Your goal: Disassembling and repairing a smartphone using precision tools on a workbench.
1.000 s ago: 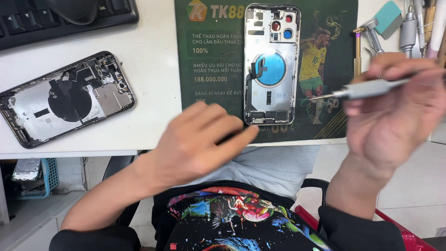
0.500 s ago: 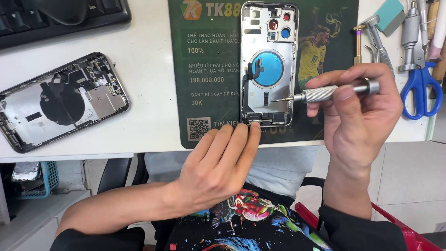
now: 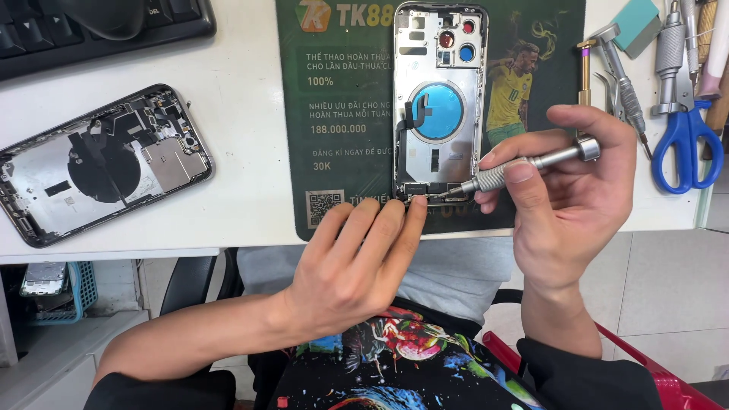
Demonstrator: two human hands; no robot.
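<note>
An opened silver phone housing (image 3: 440, 99) with a blue round coil lies upright on a dark green printed mat (image 3: 342, 152). My right hand (image 3: 577, 205) grips a silver precision screwdriver (image 3: 531, 163), its tip at the housing's bottom right corner. My left hand (image 3: 357, 262) lies flat with fingers together, fingertips touching the housing's lower edge.
A second opened phone (image 3: 102, 163) lies tilted on the white desk at left. A black keyboard (image 3: 99, 26) sits at top left. Blue-handled scissors (image 3: 683, 129), tweezers and several screwdrivers (image 3: 623, 76) lie at the right. A blue basket (image 3: 72, 292) sits below the desk.
My right hand came down and left with the screwdriver until its tip reached the housing's bottom corner. My left hand slid up to the housing's lower edge.
</note>
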